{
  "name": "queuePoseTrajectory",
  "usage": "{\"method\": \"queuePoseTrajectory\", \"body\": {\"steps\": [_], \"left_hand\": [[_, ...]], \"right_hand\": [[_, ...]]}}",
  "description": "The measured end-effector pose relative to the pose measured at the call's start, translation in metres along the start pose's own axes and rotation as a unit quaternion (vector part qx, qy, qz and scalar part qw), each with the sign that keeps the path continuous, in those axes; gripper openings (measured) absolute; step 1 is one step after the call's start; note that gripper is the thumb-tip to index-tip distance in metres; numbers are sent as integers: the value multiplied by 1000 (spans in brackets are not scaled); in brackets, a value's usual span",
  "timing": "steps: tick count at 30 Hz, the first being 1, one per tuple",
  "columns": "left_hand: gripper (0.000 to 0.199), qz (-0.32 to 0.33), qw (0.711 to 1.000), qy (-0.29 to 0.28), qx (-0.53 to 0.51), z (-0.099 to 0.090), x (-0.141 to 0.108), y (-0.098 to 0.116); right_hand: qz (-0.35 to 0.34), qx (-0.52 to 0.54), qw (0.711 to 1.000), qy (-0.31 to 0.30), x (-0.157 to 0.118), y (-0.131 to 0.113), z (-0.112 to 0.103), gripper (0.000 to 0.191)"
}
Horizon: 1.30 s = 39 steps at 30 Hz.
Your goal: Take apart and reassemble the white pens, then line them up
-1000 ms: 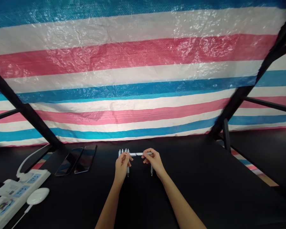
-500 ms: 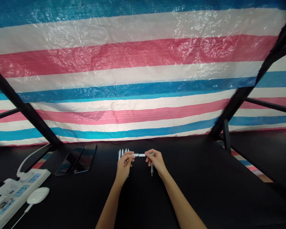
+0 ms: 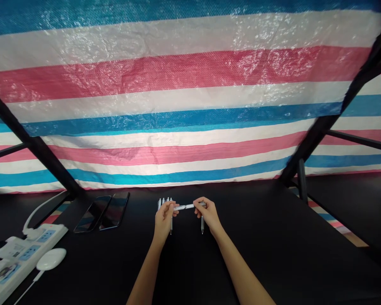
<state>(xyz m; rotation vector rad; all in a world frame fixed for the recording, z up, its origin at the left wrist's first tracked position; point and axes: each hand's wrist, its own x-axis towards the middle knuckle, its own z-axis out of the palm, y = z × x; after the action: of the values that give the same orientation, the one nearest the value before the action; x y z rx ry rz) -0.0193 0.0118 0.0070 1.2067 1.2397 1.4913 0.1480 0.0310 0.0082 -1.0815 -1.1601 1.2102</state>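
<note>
A white pen (image 3: 186,206) is held crosswise between my two hands above the black table. My left hand (image 3: 164,220) pinches its left end, and my right hand (image 3: 208,212) pinches the right end. Behind and under my left hand, several white pens (image 3: 163,201) lie side by side, partly hidden by the fingers; the tip of one shows below the hand. Another pen (image 3: 202,225) rests on the table beneath my right hand, its upper part covered.
Two dark phones (image 3: 114,212) lie at the left on the black table (image 3: 273,254). Nearer me are a white power strip (image 3: 28,258) with plugs and a white round puck on a cable (image 3: 51,259). A striped tarp (image 3: 184,161) hangs behind, between black frame bars (image 3: 320,131).
The held pen has tilted slightly, its left end a little lower. My left hand has shifted slightly left, showing more of a pen tip below it.
</note>
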Motion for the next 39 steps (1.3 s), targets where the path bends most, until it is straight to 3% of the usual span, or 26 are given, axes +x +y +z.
{"method": "queuePoseTrajectory", "body": {"steps": [12, 24, 30, 39], "left_hand": [[40, 1, 999, 11, -31, -3, 2, -1], [31, 11, 1000, -14, -18, 1, 1, -2], [34, 4, 1000, 18, -9, -1, 1, -1], [36, -2, 999, 36, -36, -4, 4, -5]], "right_hand": [[3, -22, 1000, -1, 2, 4, -3, 29], [7, -45, 999, 23, 3, 5, -7, 34], [-17, 4, 1000, 16, 3, -1, -4, 34], [-93, -95, 990, -48, -2, 6, -2, 25]]}}
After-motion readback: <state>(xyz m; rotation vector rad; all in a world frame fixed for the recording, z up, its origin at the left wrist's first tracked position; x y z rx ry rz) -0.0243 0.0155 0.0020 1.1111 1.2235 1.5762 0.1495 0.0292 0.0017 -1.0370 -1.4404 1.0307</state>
